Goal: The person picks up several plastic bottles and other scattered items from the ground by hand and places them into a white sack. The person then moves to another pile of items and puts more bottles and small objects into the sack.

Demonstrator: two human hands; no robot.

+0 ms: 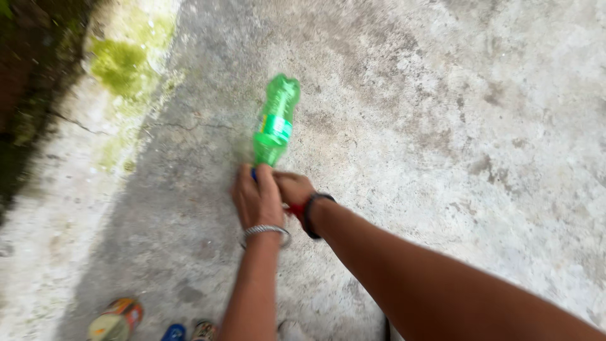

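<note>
Daylight, soft and even; no glare. Concrete (pixel 442 126) reads bright, slightly washed out at right. A broad dim shadow runs from lower left up past the bottle (pixel 275 120). Motion blur over the whole frame: bottle smeared, both hands (pixel 257 199) soft, cans (pixel 117 319) at bottom edge unsharp. Top-left corner dark, detail lost. Source of light not visible.

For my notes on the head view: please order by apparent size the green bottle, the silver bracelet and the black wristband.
1. Green bottle, clearly the largest.
2. and 3. Silver bracelet on the left wrist and black wristband on the right wrist look alike in size; blur prevents ranking them.
</note>
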